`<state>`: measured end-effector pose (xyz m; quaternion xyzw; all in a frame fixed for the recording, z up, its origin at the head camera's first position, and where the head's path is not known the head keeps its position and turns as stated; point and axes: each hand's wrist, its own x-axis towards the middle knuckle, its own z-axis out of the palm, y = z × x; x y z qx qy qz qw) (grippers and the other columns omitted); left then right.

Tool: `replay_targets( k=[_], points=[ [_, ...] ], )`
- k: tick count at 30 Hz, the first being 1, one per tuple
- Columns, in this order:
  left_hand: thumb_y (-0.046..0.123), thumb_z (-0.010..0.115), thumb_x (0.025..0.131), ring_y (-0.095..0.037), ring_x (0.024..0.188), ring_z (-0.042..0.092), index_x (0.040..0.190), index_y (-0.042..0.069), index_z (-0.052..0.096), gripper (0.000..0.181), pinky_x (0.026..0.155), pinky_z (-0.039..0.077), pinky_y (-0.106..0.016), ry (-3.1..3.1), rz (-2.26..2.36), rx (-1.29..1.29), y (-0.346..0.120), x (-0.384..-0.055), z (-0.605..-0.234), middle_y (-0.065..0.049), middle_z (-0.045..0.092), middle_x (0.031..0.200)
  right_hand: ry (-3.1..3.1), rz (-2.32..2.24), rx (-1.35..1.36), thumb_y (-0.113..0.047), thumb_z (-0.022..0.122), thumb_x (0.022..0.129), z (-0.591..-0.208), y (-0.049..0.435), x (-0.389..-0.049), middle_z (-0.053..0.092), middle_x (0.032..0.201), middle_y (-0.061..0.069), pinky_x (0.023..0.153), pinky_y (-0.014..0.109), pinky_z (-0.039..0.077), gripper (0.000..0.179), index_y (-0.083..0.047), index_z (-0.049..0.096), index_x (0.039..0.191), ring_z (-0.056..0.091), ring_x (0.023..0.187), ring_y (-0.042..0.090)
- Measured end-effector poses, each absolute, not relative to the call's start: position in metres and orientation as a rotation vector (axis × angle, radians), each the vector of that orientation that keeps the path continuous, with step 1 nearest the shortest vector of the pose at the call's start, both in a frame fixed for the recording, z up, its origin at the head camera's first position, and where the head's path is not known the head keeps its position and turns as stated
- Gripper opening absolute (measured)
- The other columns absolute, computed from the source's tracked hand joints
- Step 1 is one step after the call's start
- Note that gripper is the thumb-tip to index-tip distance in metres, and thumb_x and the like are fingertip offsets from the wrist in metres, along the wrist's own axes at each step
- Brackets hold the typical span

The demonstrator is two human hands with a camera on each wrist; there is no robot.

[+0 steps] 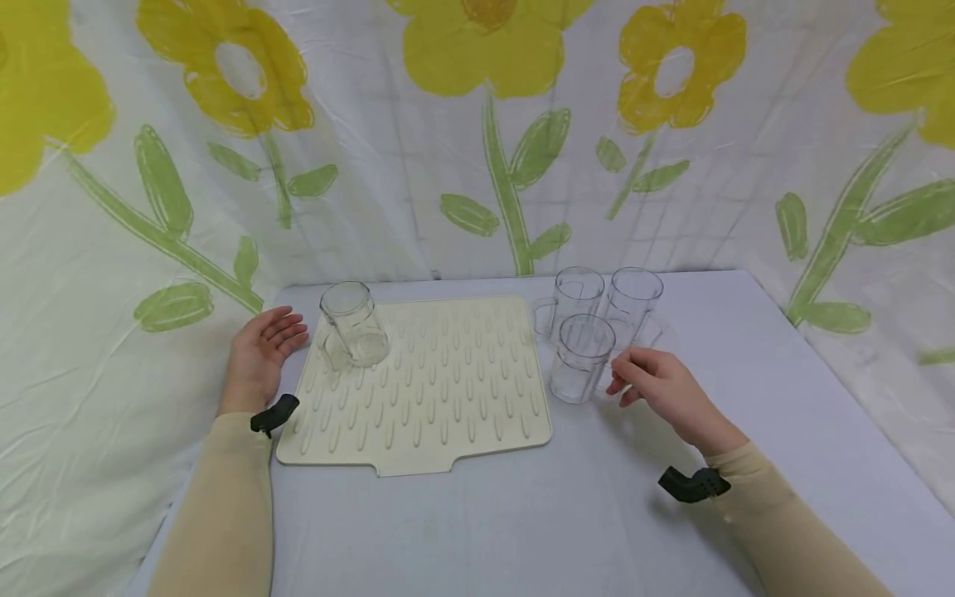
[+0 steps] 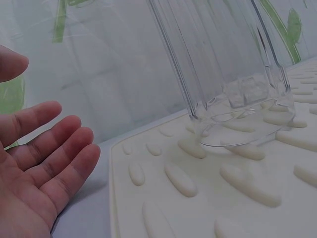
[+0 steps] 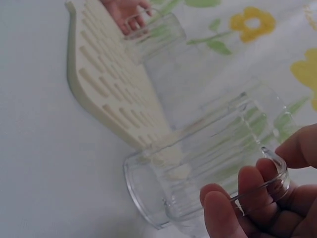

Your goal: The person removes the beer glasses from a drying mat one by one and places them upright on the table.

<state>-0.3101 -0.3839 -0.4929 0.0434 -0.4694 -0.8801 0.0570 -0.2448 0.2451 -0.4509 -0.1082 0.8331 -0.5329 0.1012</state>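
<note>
Both arms are covered by long sleeves of plain beige cloth, with the left sleeve (image 1: 216, 506) and the right sleeve (image 1: 791, 522) matched in tone. The forearms are fitted fairly closely, and light creases are shown around the right cuff (image 1: 734, 460). The left hand (image 1: 263, 352) and the right hand (image 1: 664, 394) are left bare. At each wrist a small black bent piece is worn: the left piece (image 1: 274, 414) is smoothly curved, while the right piece (image 1: 694, 485) is marked by tiny dots.
</note>
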Motion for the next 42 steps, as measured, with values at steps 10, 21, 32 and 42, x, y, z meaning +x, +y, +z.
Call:
replay_targets(
  k=[10, 21, 32, 42],
  points=[
    [0.026, 0.060, 0.108, -0.027, 0.110, 0.069, 0.128, 0.004, 0.067, 0.031, 0.097, 0.062, -0.034, -1.466, -2.630, 0.154, -0.385, -0.311, -0.494, -0.011, 0.072, 0.118, 2.493, -1.499, -0.346, -0.031, 0.058, 0.110, -0.442, 0.249, -0.242, 0.074, 0.104, 0.019, 0.085, 0.038, 0.065, 0.036, 0.004, 0.069, 0.109, 0.075, 0.095, 0.039],
    [0.030, 0.062, 0.107, -0.025, 0.109, 0.069, 0.132, 0.004, 0.065, 0.036, 0.097, 0.061, -0.033, -1.542, -2.561, 0.157, -0.387, -0.313, -0.497, -0.009, 0.072, 0.120, 3.010, -0.950, -0.484, -0.050, 0.055, 0.108, -0.369, 0.250, -0.233, 0.075, 0.117, 0.005, 0.086, 0.050, 0.062, 0.038, -0.018, 0.072, 0.121, 0.075, 0.099, 0.026],
    [0.024, 0.059, 0.108, -0.028, 0.109, 0.068, 0.127, 0.003, 0.067, 0.029, 0.096, 0.062, -0.035, -1.498, -2.617, 0.104, -0.385, -0.314, -0.499, -0.012, 0.071, 0.119, 3.040, -1.238, -0.720, -0.045, 0.062, 0.105, -0.322, 0.177, -0.246, 0.074, 0.115, -0.009, 0.092, 0.040, 0.060, 0.028, -0.025, 0.072, 0.120, 0.073, 0.102, 0.014],
    [0.026, 0.061, 0.107, -0.027, 0.110, 0.069, 0.127, 0.002, 0.067, 0.031, 0.097, 0.062, -0.034, -1.504, -2.602, 0.116, -0.385, -0.313, -0.498, -0.012, 0.072, 0.119, 2.748, -1.401, -1.136, -0.038, 0.061, 0.106, -0.293, 0.079, -0.271, 0.070, 0.129, -0.007, 0.101, 0.032, 0.057, 0.035, -0.019, 0.065, 0.135, 0.068, 0.114, 0.007]
  ],
)
